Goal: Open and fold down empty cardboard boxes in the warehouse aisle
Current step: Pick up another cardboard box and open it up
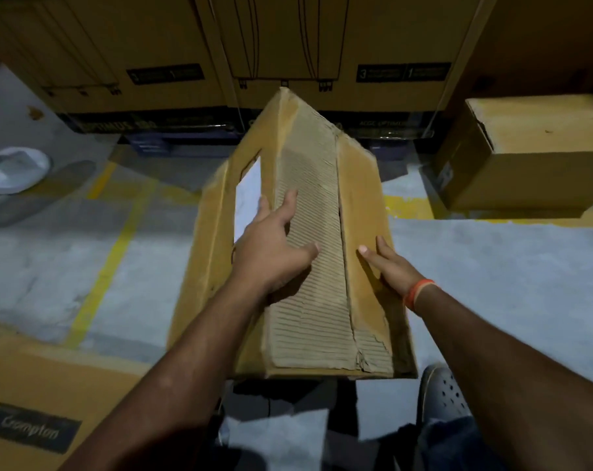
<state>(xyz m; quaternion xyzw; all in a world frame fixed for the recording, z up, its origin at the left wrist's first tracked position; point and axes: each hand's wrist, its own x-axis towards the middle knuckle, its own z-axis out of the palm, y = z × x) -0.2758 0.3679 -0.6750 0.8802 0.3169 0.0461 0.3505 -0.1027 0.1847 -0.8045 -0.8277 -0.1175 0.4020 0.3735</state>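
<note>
- Head view, the only one I have: worn brown cardboard box sits on the grey concrete floor right in front of the person, between both arms, long axis running away from the camera.
- Box is partly collapsed, not flat. A torn panel with its corrugation showing rises to a ridge at the far end; a smooth flap lies along its right side. A gap on the left shows floor through the box.
- Left hand: palm down on the corrugated panel, fingers straight and spread, thumb out towards the centre. Pressing or steadying, not gripping.
- Right hand: lies along the right flap, fingers straight and close together, orange wristband on the wrist. Also flat contact, nothing pinched.
- Progress, my read: box is open and seems empty, sides leaning in. Still to do: push the ridge down and flatten the whole thing. I'd call it midway on this box.
- Around it: stacked large printed brown cartons along the far wall, a closed plain brown carton at right, a flat brown carton with a dark "Crompton" label near left. More may need folding; can't tell which are empty.
- Yellow floor line at left, grey perforated clog at lower right.
</note>
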